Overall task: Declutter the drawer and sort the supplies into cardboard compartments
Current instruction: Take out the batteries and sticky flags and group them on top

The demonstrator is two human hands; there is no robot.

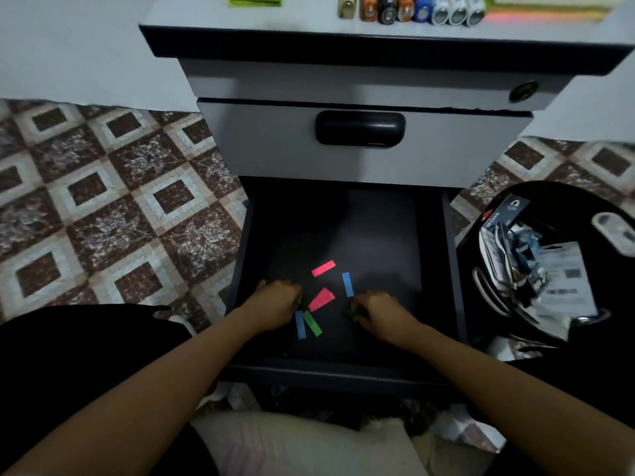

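Patterned tiles flank the open drawer [450, 269]. Right hand [378, 314] pinches a green scrap [352, 312] in curled fingers. Left hand [278, 300] is curled too, grip unclear. The pink strip [321, 299] lies slantwise between them, nearer the left.

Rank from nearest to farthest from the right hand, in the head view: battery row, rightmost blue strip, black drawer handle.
1. Rightmost blue strip, beside the right hand, in the open drawer.
2. Black drawer handle, on the closed drawer.
3. Battery row, on the cabinet top.
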